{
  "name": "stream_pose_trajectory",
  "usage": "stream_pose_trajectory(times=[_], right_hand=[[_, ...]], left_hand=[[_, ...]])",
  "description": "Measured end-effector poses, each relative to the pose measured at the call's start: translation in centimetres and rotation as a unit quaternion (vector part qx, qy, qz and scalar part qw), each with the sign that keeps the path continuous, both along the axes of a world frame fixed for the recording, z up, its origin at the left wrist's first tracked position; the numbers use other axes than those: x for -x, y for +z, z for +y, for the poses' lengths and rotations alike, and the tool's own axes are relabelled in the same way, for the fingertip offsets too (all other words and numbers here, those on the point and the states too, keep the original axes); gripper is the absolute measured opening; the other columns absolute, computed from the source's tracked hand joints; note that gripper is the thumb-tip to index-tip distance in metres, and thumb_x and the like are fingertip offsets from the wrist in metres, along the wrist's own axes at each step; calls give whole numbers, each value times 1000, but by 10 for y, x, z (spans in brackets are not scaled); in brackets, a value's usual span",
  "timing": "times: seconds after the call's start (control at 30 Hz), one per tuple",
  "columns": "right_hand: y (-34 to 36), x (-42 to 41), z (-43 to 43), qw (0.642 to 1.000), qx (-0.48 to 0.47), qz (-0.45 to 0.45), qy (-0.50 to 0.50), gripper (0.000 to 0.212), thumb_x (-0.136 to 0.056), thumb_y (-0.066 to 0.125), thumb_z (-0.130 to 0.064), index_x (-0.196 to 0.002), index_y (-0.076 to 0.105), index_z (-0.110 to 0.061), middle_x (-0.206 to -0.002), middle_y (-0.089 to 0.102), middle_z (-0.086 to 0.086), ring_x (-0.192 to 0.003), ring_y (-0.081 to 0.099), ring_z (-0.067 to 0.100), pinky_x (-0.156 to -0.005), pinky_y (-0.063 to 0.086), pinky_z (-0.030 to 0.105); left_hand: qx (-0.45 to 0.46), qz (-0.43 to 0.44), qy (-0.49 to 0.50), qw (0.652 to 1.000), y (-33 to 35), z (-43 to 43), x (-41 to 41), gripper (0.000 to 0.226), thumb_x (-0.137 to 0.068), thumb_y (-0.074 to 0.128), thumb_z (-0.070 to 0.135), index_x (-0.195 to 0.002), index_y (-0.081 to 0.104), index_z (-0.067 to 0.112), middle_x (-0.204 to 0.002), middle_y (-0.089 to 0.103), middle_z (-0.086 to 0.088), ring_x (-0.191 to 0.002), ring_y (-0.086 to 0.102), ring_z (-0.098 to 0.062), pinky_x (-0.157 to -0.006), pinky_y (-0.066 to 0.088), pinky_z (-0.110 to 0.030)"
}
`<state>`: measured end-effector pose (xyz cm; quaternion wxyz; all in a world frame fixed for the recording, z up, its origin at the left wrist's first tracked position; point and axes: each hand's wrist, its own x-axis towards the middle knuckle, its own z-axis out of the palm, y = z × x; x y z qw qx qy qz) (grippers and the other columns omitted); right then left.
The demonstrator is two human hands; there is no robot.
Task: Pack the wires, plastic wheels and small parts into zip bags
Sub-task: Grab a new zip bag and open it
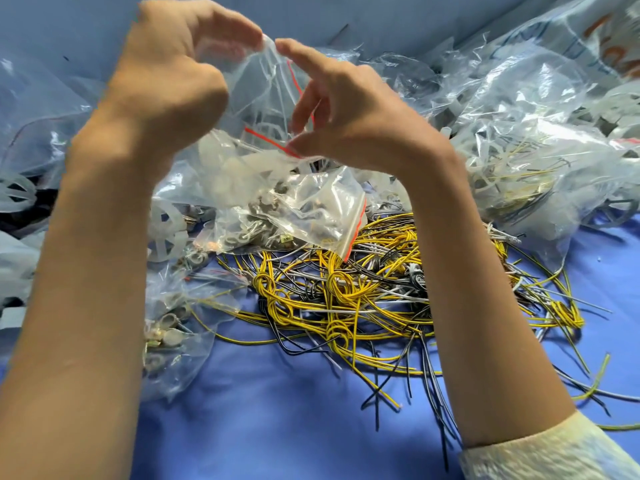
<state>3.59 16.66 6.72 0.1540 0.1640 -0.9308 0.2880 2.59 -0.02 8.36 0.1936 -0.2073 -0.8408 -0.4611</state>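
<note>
Both hands are raised close together over the middle of the bench [277, 417], holding one clear zip bag [259, 95] with a red strip. The left hand [166, 77] pinches its top edge. The right hand [349, 116] seems to pinch its mouth at the strip, though blur hides the fingertips. Below them a filled bag of small parts [304, 216] lies on the tangled wires [346, 296]. Plastic wheels [166, 233] sit toward the left edge.

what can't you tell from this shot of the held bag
- Head view: contents of the held zip bag, blurred and partly covered by the left hand and right hand.
- Head view: what the small parts in the lower bag are, too small behind creased plastic.
- Head view: orange print on the big bag, cut off by the right edge.
</note>
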Motion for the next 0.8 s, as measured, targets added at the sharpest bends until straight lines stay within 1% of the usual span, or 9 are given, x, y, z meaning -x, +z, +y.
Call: stream_pose_trajectory(times=[0.1, 0.2, 0.3, 0.37, 0.47, 0.57, 0.63, 0.73, 0.8], right_hand=[[1, 2, 2, 998, -10, 43, -50, 74, -78, 73, -24, -142, 38, -19, -103, 49, 1, -74, 44, 0, -62, 36, 6], [0, 4, 9, 992, -31, 35, -114, 36, -81, 66, -29, -111, 59, -11, -101, 47, 4, -90, 48, 14, -71, 38, 17], [-2, 5, 21, 992, 56, -7, -115, 8, -82, 63, -15, -81, 59, -9, -76, 60, 3, -70, 62, 11, -54, 46, 19], [-4, 5, 30, 983, 156, -33, -88, 14, -82, 65, -13, -71, 56, -14, -63, 63, 1, -54, 63, 6, -48, 45, 17], [-5, 8, 44, 967, 238, -7, -87, 29, -90, 63, -30, -63, 57, -19, -52, 63, -6, -51, 60, 5, -53, 48, 19], [-11, 12, 62, 959, 243, -7, -144, 35, -93, 55, -39, -68, 61, -16, -68, 67, 1, -59, 62, 7, -57, 47, 20], [-24, 17, 74, 972, 113, -51, -199, 38, -93, 54, -43, -84, 66, -8, -88, 69, 10, -74, 62, 15, -67, 50, 32], [-45, 21, 82, 965, -11, -146, -216, 34, -93, 55, -43, -101, 66, -11, -100, 65, 7, -80, 57, 14, -69, 44, 25], [-58, 22, 82, 953, -62, -209, -211, 37, -92, 55, -44, -115, 65, -17, -115, 62, 7, -104, 54, 22, -88, 43, 28]], left_hand=[[1, 14, -11, 1000, 2, 7, -4, 62, -72, 36, -14, -114, 65, 21, -97, 59, 23, -86, 52, 26, -73, 39, 4], [26, 29, -25, 999, 3, 12, -6, 67, -68, 34, -14, -116, 65, 21, -105, 62, 16, -98, 54, 17, -78, 38, 3], [50, 30, -16, 998, 1, 10, -5, 66, -68, 35, -13, -116, 66, 20, -110, 63, 10, -100, 57, 7, -79, 42, -1], [64, 42, 2, 997, 1, 6, -4, 66, -65, 34, -12, -112, 68, 20, -109, 64, 7, -102, 56, 4, -78, 42, 1], [74, 58, 12, 995, 3, 1, -6, 69, -55, 30, -2, -106, 72, 21, -111, 66, 1, -106, 58, -3, -87, 43, -6], [102, 62, 23, 993, 5, -1, -6, 70, -52, 28, 4, -103, 73, 19, -111, 66, 3, -104, 58, -5, -89, 43, -10], [122, 56, 23, 991, 4, 1, -4, 64, -60, 32, -1, -105, 73, 17, -115, 66, 2, -106, 57, -7, -93, 42, -12], [148, 37, 10, 988, 2, 7, -1, 57, -72, 36, -9, -107, 72, 17, -118, 66, 1, -107, 57, -7, -91, 37, -4], [171, 31, 0, 985, 0, 10, 1, 50, -79, 39, -7, -108, 71, 18, -118, 65, 0, -104, 57, -7, -85, 32, 2]])
